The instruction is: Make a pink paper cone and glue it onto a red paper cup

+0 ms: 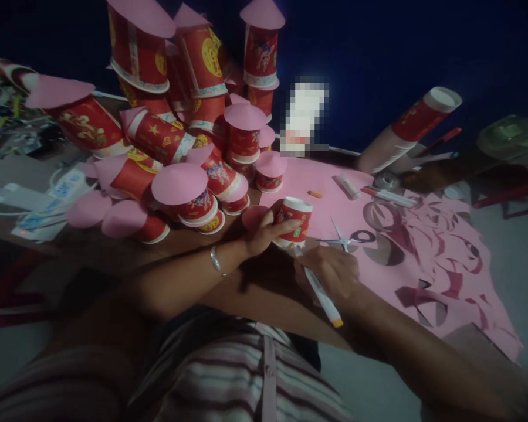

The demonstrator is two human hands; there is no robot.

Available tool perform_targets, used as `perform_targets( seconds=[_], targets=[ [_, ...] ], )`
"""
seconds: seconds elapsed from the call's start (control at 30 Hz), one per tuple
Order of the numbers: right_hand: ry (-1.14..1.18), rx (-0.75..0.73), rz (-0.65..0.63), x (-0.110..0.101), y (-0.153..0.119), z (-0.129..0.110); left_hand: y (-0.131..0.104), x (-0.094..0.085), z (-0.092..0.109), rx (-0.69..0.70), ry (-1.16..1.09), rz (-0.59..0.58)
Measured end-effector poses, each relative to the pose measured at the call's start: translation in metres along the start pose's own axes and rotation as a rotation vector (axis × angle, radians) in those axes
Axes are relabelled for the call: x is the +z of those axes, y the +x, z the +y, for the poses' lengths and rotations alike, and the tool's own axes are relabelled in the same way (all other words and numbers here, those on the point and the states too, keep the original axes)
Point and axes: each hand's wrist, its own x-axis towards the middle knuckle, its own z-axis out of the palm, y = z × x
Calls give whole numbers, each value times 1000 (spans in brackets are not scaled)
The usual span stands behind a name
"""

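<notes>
Item: one red printed paper cup (300, 233), held tilted, pale end up, above the near edge of the surface (264, 293). It is gripped by the left hand (261, 235), the fingers closed around its side; a silver bracelet (215, 258) is worn on that wrist. Item: one slim white tool (319, 287) with a yellow end, pinched between the fingers of the right hand (332, 271). Its tip is placed at the cup's lower rim; contact cannot be confirmed. Item: one pair of scissors (345, 240), opened, laid just beyond the right hand on a pink sheet (299, 176). On the same sheet, farther off, are laid a small orange piece (315, 194) and a pale tube (348, 187). To the right, pink offcuts (449, 264) are heaped. To the left, red cups topped with pink cones (179, 184) are grouped, some stacked. At far right, a tall column of nested cups (416, 126) is leaned at a slant. At far left, a white power strip (64, 190) is placed.
</notes>
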Motion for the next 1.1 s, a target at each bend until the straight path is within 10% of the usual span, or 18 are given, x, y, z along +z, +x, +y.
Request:
perform_targets(
  seconds=[1.1],
  targets=[
    [39, 21, -34, -3, 1, 0, -1, -1, 0, 6, 29, -37]
  ],
)
